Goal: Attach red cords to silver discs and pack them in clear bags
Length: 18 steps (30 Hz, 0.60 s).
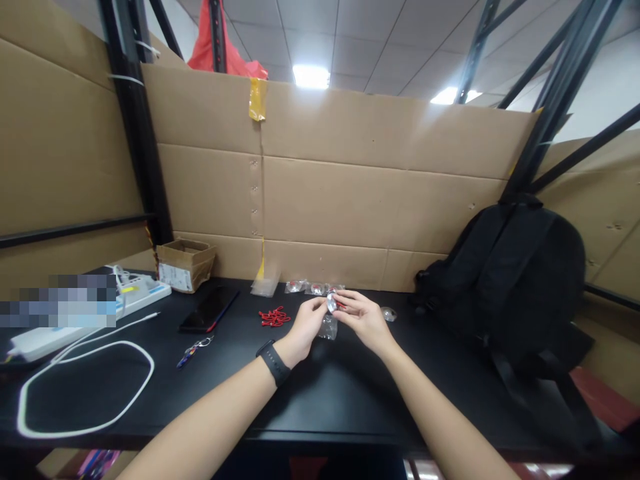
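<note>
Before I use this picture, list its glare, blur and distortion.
Head view: ceiling lights burn out to white; black posts lean outward, likely lens distortion. Head view again: the shiny piece held between left hand and right hand looks soft, fine detail unreadable; pixel blocks mask part of the left side.
</note>
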Each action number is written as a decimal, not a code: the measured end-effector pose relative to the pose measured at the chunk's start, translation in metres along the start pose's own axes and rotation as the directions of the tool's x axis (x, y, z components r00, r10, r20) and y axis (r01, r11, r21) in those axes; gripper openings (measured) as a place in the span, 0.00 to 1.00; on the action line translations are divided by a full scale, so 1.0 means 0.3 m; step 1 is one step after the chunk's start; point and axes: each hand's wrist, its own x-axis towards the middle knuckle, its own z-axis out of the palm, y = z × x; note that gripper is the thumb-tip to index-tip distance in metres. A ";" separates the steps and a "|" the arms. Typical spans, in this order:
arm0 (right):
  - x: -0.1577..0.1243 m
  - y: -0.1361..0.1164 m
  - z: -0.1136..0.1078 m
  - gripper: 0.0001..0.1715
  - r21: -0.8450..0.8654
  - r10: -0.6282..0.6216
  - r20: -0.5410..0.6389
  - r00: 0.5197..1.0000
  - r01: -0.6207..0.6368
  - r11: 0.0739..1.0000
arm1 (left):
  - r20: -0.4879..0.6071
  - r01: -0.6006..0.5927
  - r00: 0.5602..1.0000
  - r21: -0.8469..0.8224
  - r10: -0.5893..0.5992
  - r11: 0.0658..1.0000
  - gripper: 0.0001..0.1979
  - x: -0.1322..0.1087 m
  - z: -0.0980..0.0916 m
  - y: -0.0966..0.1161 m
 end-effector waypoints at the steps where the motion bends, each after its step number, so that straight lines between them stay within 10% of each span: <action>1: 0.001 0.003 -0.004 0.26 0.001 0.006 0.001 1.000 -0.006 1.000 | 0.007 0.004 1.000 -0.002 -0.004 1.000 0.17 -0.002 0.000 0.001; 11: -0.003 -0.015 -0.021 0.22 -0.137 -0.047 -0.088 0.995 0.035 0.990 | 0.037 -0.102 0.995 0.328 0.095 0.939 0.13 0.001 0.000 0.000; 18: 0.008 0.018 -0.145 0.26 -0.366 0.005 -0.157 0.988 -0.063 0.929 | 0.393 -0.328 0.919 0.804 -0.030 0.496 0.18 -0.038 -0.026 -0.045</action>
